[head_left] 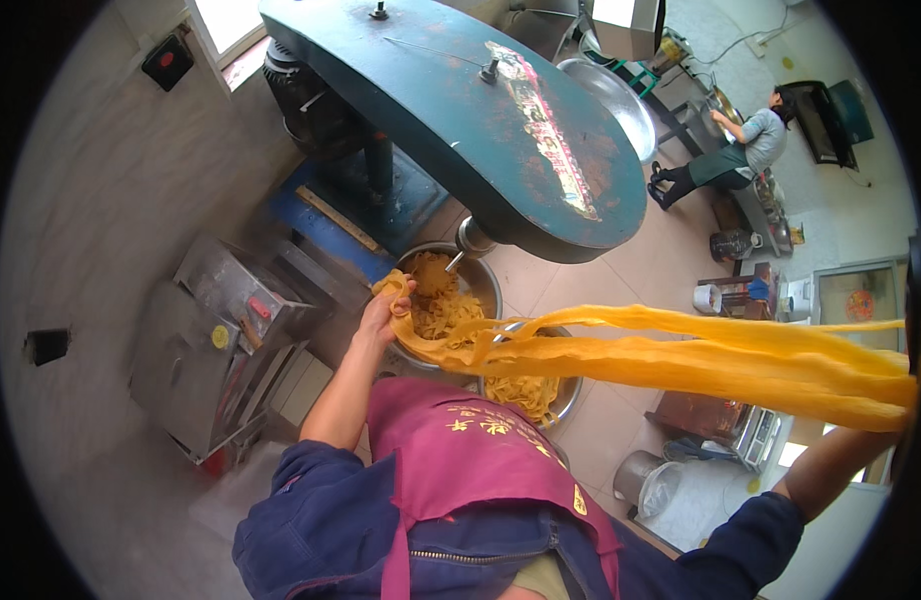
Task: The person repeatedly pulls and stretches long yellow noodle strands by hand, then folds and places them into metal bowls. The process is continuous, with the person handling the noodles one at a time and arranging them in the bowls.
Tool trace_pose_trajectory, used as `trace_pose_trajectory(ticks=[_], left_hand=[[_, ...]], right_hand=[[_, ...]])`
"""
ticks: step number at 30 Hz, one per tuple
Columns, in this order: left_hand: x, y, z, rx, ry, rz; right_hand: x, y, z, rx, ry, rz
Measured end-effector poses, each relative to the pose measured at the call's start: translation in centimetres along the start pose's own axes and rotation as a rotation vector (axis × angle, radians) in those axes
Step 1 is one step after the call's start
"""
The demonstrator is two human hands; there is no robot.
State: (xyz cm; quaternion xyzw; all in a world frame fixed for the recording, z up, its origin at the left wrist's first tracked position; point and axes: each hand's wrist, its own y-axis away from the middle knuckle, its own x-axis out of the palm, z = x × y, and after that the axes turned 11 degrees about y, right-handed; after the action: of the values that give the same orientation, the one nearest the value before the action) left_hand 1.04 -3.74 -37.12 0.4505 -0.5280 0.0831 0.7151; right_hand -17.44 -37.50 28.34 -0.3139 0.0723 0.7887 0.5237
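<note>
My left hand [383,312] is closed round one end of a bundle of long, flat yellow strips [681,368]. They look soft and slightly translucent; what they are made of I cannot tell. From that hand the bundle runs across in front of my apron to the right rim of the picture. My right forearm [843,465] reaches up to the far end there, its hand hidden by the strips and the dark rim. Beneath my left hand stands a metal bowl [495,280] with more yellow strips [443,300]. Beside it, partly under the bundle, a second metal bowl [573,392] holds similar pieces [521,392].
A green machine head [481,120] overhangs the first bowl, its metal shaft [473,238] above the rim. A metal cabinet [231,330] stands at left. A co-worker [751,145] is at a counter far right. A metal pot [641,478] sits at lower right.
</note>
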Motion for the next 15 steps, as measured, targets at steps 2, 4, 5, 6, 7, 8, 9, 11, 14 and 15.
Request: trace_pose_trajectory(ticks=[2, 4, 5, 6, 7, 8, 9, 11, 14, 15], left_hand=[[3.8, 4.7, 0.1, 0.031, -0.149, 0.050], [6.6, 7.6, 1.3, -0.014, -0.249, 0.125], [7.9, 9.7, 1.5, 0.032, -0.321, 0.120], [9.0, 10.5, 2.2, 0.031, -0.381, 0.144], [10.2, 11.0, 3.3, 0.012, -0.444, 0.172], [11.4, 11.5, 4.6, 0.021, -0.498, 0.223], [12.0, 11.6, 5.5, -0.036, -0.427, 0.332], [14.5, 12.6, 6.7, -0.096, -0.429, 0.379], [17.2, 14.7, 7.4, -0.074, -0.492, 0.428], [18.3, 15.5, 7.6, -0.080, -0.526, 0.439]], right_hand=[[0.4, -1.2, -3.6, 0.063, 0.051, 0.090], [2.3, -2.2, -7.1, 0.163, 0.129, 0.189], [3.7, -3.3, -11.0, 0.169, 0.142, 0.262], [6.0, -3.7, -13.7, 0.223, 0.174, 0.316], [8.5, -3.7, -16.6, 0.290, 0.203, 0.357], [11.4, -3.1, -20.0, 0.368, 0.217, 0.374], [14.6, -2.0, -24.2, 0.410, 0.250, 0.340], [20.7, 0.8, -33.0, 0.530, 0.283, 0.362], [25.3, 1.0, -36.4, 0.709, 0.369, 0.394], [26.7, 1.7, -37.2, 0.714, 0.375, 0.346]])
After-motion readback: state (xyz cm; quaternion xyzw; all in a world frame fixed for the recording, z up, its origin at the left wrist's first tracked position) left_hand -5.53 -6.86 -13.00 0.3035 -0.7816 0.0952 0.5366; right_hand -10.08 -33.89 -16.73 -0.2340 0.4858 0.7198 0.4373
